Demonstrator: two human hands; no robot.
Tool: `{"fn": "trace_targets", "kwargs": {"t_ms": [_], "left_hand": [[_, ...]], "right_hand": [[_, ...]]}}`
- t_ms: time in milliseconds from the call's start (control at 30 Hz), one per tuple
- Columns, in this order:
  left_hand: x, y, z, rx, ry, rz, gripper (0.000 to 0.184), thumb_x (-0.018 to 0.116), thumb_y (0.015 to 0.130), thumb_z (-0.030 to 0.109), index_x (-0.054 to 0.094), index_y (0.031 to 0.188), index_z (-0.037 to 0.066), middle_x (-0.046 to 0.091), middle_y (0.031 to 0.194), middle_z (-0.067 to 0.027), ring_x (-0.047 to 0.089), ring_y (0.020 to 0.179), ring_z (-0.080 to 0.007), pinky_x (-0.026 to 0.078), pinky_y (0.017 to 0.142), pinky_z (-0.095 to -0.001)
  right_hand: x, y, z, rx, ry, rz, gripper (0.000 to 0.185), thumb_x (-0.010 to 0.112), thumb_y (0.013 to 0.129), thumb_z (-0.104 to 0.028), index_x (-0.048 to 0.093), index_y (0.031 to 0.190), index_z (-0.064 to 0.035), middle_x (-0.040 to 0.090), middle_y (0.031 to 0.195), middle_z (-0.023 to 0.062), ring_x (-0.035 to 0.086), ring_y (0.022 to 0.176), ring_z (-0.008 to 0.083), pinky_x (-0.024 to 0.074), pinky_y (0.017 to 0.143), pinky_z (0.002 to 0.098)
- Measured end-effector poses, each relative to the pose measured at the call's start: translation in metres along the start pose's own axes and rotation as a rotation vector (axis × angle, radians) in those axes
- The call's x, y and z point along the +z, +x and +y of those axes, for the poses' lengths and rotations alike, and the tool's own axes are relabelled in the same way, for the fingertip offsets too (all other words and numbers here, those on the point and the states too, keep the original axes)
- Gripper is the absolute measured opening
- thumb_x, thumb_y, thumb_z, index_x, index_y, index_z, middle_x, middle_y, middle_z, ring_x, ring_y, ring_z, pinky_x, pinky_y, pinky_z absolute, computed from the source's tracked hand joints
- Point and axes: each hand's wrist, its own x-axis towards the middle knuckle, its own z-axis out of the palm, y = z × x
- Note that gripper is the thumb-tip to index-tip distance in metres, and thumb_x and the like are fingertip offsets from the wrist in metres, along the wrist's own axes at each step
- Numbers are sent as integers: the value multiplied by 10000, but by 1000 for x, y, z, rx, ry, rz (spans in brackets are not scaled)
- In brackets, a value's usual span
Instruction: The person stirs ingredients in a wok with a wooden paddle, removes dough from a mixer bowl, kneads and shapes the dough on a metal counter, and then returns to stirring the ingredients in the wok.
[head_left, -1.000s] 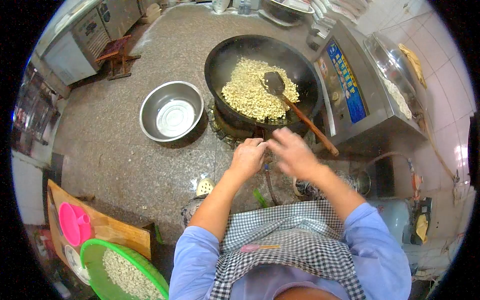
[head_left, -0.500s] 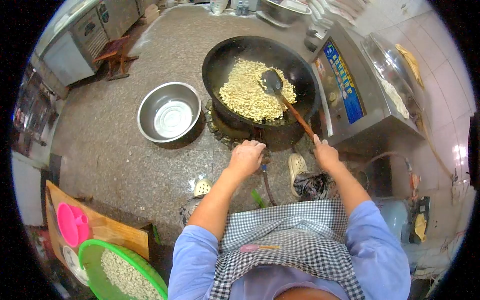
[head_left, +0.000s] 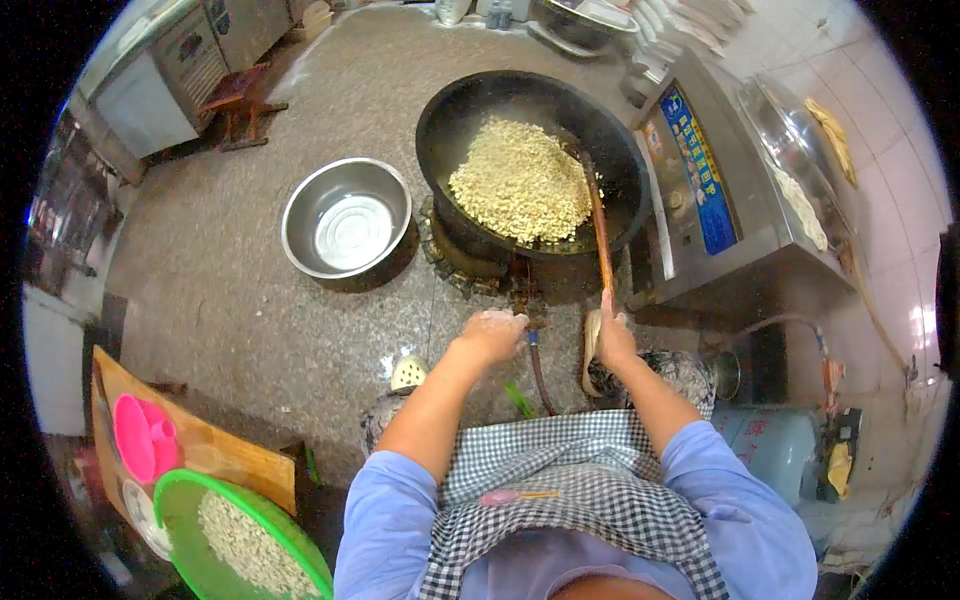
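A big black wok (head_left: 440, 150) on a low burner holds a heap of small pale yellow pieces (head_left: 520, 180). My right hand (head_left: 614, 338) is wrapped round the lower end of the wooden handle of a spatula (head_left: 600, 235). The spatula's handle slopes over the wok's near rim; its blade lies at the right of the heap, mostly out of sight. Below the wok's front edge, my left hand (head_left: 493, 335) is near the burner's hose, its fingers bent together. Whether it grips anything I cannot make out.
Left of the wok stands a steel basin (head_left: 347, 217) on the floor. A steel appliance (head_left: 700, 180) is at the right. At lower left are a wooden board (head_left: 235, 463), a pink container (head_left: 140, 440) and a green basket (head_left: 300, 535) of pale pieces. A stool (head_left: 240, 100) stands farther back.
My right hand came away from beside my left hand, took hold of the spatula handle and moved slightly left and down. The spatula blade has shifted to the right side of the heap.
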Motion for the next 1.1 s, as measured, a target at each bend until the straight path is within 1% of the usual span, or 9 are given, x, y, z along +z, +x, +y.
{"fn": "trace_targets", "kwargs": {"t_ms": [67, 133, 333, 433, 567, 733, 833, 967, 1100], "left_hand": [[-3, 1, 2, -24, 17, -45, 358, 583, 824, 322, 539, 1088, 86, 611, 1014, -153, 571, 984, -329, 464, 837, -437], [0, 1, 1, -16, 4, -18, 354, 586, 822, 320, 543, 1077, 79, 611, 1016, -152, 570, 988, -328, 464, 837, -437], [0, 2, 1, -22, 3, -38, 344, 598, 811, 304, 555, 1058, 69, 614, 1010, -151, 575, 983, -329, 465, 839, -434], [-1, 2, 2, -23, 10, -38, 339, 602, 807, 296, 557, 1051, 67, 616, 1004, -154, 580, 972, -330, 465, 839, -432], [4, 2, -1, 0, 12, -3, 329, 604, 804, 291, 557, 1036, 63, 617, 997, -157, 583, 968, -328, 467, 834, -432], [2, 2, -1, -11, 11, -14, 331, 610, 796, 292, 556, 1033, 66, 615, 1002, -149, 580, 974, -321, 466, 836, -432], [-2, 0, 1, -16, 6, -23, 345, 616, 788, 291, 556, 1049, 74, 613, 1005, -148, 578, 973, -319, 467, 835, -433], [2, 1, -2, -9, -1, 6, 375, 622, 780, 284, 553, 1091, 86, 612, 1019, -151, 578, 981, -320, 468, 836, -434], [-2, -1, 2, -27, 4, -20, 398, 623, 785, 292, 547, 1119, 91, 611, 1038, -159, 577, 996, -325, 468, 841, -432]], "right_hand": [[11, 5, 3, -40, 5, 44, 880, 539, 794, -17, -60, 1429, -131, 507, 1055, 266, 541, 908, 413, 442, 786, 468], [23, 10, 7, -66, -8, 110, 907, 571, 782, -42, -68, 1424, -89, 513, 1042, 261, 536, 892, 413, 443, 764, 466], [12, 18, 8, -69, 189, 25, 910, 562, 788, -72, -91, 1420, -105, 563, 920, 266, 560, 833, 404, 454, 741, 448], [20, 25, 15, -143, 287, 115, 898, 550, 796, -77, -93, 1421, -117, 578, 886, 272, 578, 797, 402, 459, 738, 448], [13, 24, 12, -118, 306, 76, 897, 539, 802, -81, -108, 1421, -131, 579, 901, 272, 583, 796, 410, 459, 735, 451], [9, 21, 10, -130, 290, 72, 898, 523, 811, -78, -138, 1416, -136, 573, 917, 270, 579, 814, 406, 456, 745, 444], [6, 21, 8, -100, 310, 25, 894, 514, 816, -73, -145, 1416, -140, 567, 941, 269, 575, 825, 402, 453, 755, 439], [11, 22, 10, -138, 311, 72, 891, 512, 814, -58, -137, 1419, -139, 564, 926, 280, 576, 825, 410, 451, 752, 441], [11, 21, 10, -158, 333, 92, 894, 518, 806, -48, -125, 1420, -136, 563, 892, 291, 579, 814, 420, 452, 739, 444]]}}
